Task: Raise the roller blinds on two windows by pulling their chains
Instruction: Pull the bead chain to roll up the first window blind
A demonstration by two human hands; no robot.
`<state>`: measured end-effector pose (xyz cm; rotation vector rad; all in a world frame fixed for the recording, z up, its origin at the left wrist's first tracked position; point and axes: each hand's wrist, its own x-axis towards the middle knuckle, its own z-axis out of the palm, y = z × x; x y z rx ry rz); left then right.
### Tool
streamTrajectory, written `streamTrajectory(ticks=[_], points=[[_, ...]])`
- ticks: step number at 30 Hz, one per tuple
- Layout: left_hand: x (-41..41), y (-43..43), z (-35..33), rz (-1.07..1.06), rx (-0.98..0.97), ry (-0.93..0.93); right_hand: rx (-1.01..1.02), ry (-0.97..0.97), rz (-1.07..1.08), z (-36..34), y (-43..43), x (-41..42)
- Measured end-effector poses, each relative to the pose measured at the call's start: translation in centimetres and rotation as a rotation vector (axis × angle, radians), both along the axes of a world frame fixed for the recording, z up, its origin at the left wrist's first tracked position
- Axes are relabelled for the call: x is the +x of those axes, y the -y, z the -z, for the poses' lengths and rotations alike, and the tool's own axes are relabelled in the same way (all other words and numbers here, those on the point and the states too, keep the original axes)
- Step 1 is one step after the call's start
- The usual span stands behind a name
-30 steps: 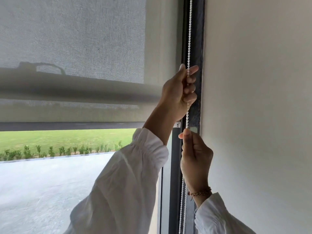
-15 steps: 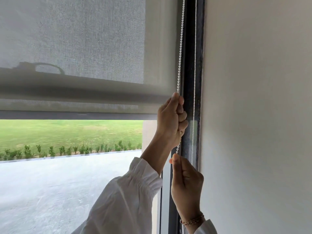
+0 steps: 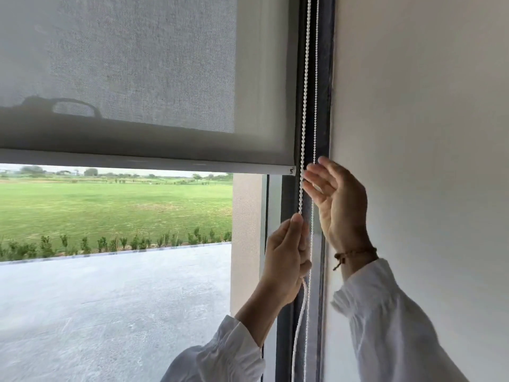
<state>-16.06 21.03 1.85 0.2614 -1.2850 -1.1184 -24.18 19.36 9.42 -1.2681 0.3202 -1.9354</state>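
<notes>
A grey mesh roller blind (image 3: 137, 64) covers the upper part of the window, and its bottom bar (image 3: 165, 164) hangs level about mid-height. A white bead chain (image 3: 305, 106) runs down in two strands along the dark window frame. My left hand (image 3: 286, 260) grips the nearer strand, thumb up, below the bar. Just above it, my right hand (image 3: 336, 199) is raised with fingers spread, its fingertips at the chain beside the bar's end, holding nothing.
The dark window frame (image 3: 325, 78) and a plain white wall (image 3: 427, 133) stand close on the right. Through the glass below the blind I see a lawn, a low hedge and a paved yard.
The blind's bottom bar has risen. My left hand has pulled the chain downward. My right hand has let go of the chain and moved up above the left hand, fingers now spread.
</notes>
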Motion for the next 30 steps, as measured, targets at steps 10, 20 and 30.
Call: streamTrajectory(ticks=[10, 20, 30], points=[[-1.0, 1.4, 2.4, -0.097, 0.004, 0.106, -0.057, -0.107, 0.284, -4.7, -0.4, 2.2], [-0.1, 1.1, 6.4, -0.164, 0.106, 0.220, -0.126, -0.107, 0.431, 1.5, 2.2, 2.6], [-0.6, 0.6, 5.4, -0.223, 0.126, 0.229, -0.110, -0.097, 0.437, 0.9, 2.3, 2.3]])
